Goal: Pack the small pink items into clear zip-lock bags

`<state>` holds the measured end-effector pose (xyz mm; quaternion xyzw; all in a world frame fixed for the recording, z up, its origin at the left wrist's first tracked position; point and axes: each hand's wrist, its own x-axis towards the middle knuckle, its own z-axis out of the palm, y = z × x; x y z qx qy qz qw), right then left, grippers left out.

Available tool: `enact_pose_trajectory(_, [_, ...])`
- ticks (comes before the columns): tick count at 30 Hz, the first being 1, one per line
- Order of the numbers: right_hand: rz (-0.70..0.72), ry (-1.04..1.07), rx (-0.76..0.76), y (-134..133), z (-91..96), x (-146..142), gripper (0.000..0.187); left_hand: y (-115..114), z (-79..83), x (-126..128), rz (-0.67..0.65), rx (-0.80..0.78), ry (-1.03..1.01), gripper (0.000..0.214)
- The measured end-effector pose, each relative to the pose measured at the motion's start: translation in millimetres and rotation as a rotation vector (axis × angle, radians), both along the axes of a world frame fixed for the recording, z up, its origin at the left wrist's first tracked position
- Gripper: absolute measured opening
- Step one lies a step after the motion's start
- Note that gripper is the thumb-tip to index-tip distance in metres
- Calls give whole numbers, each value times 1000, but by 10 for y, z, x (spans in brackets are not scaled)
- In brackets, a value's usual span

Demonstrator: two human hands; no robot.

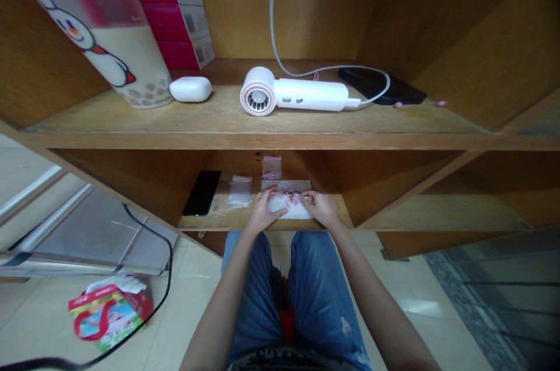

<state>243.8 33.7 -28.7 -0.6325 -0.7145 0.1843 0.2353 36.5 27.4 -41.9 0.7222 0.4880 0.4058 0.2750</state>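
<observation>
the fingertips [272, 189] of the left hand [262, 213] curl over the top edge of a white pad [280, 207], with the hand resting on the pad's left part; whether they grip it cannot be told. the right hand [321, 209] comes in from the other side, its fingers [305, 198] drawn together beside a cluster of small pink bits [291, 197] on the pad, and any pinch is too small to make out. the wrists angle inward and the forearms run back over the knees in blue jeans [262, 277].

the pad sits on a clear plastic sheet [285, 185] near the front of a lower wooden shelf [210, 220]. just behind it is a clear bag [272, 168] with pink bits inside, and to the left lie a small clear bag [240, 191] and a black phone [201, 193]. overhead, an upper wooden shelf [262, 140] carries a white hair dryer [293, 92] and a white earbud case [191, 89].
</observation>
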Motion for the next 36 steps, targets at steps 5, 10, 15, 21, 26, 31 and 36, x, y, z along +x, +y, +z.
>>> enact_pose_trajectory(5, [72, 164, 24, 23, -18, -230, 34, -9, 42, -11, -5, -11, 20, 66])
enact_pose_trajectory(10, [103, 193, 27, 16, 20, -349, 36, -13, 46, -17, -16, -9, 4, 68])
enact_pose_trajectory(15, [-1, 146, 52, -32, 61, -162, 33, -11, 13, -12, 8, -2, 3, 66])
enact_pose_trajectory(21, [-64, 32, 2, -76, 67, 20, 27, -17, 24, -14, 5, 22, 14, 64])
enact_pose_trajectory(26, [-11, -40, -47, -98, 63, 27, 22, -22, 31, -15, -2, 23, 11, 65])
enact_pose_trajectory(31, [-7, -78, -60, -92, 74, 7, 22, -23, 35, -15, -10, 22, 27, 63])
enact_pose_trajectory(36, [-13, -96, -82, -88, 69, -1, 23, -21, 52, -22, -2, 32, 31, 63])
